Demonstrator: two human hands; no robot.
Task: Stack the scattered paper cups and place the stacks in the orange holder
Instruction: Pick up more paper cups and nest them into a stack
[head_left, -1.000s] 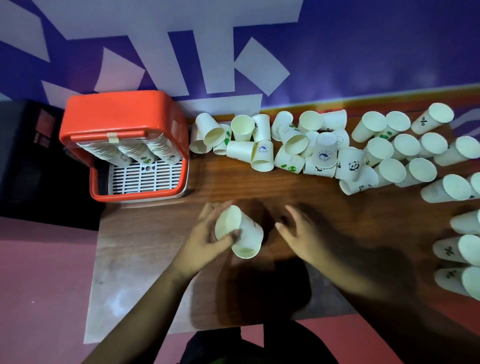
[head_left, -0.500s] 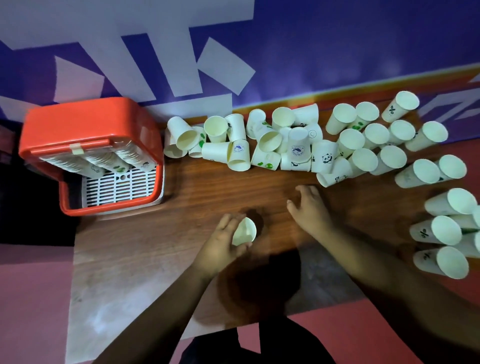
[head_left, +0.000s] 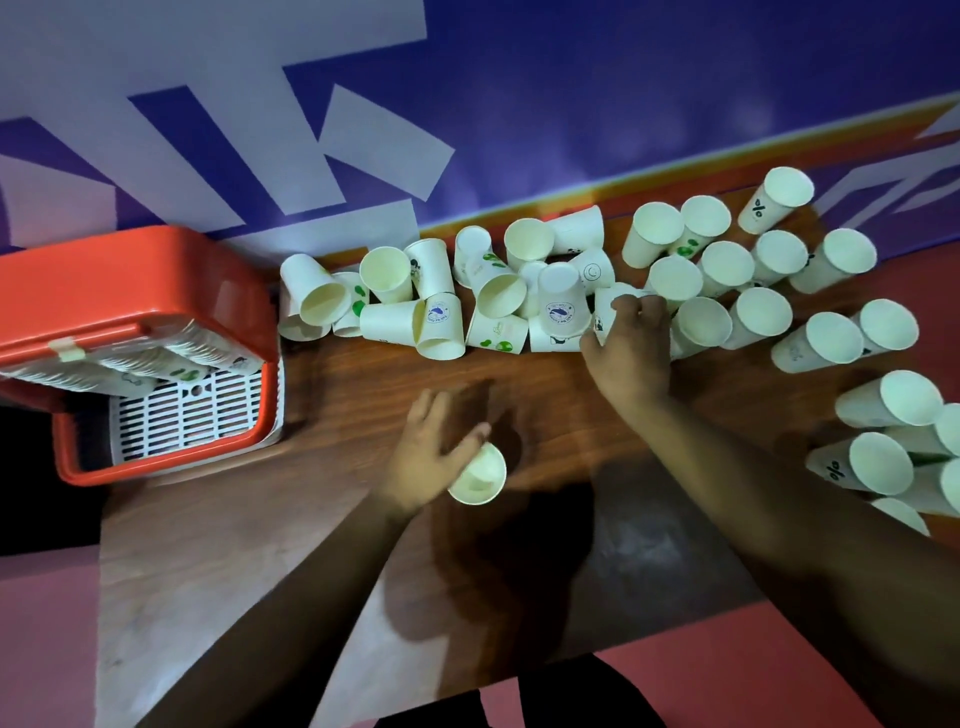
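Mid-frame, you're gripping cup (head_left: 478, 475) in left hand (head_left: 431, 457), right hand (head_left: 631, 353) pinching second cup (head_left: 602, 309); holder (head_left: 156, 270) at left part-filled, most cups (head_left: 743, 317) lying loose

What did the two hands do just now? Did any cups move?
The right hand reached forward, away from the held cup, to the pile, and its fingers now curl over a pile cup. The left hand keeps gripping the held cup. The holder, its stacks and the other cups stayed put.
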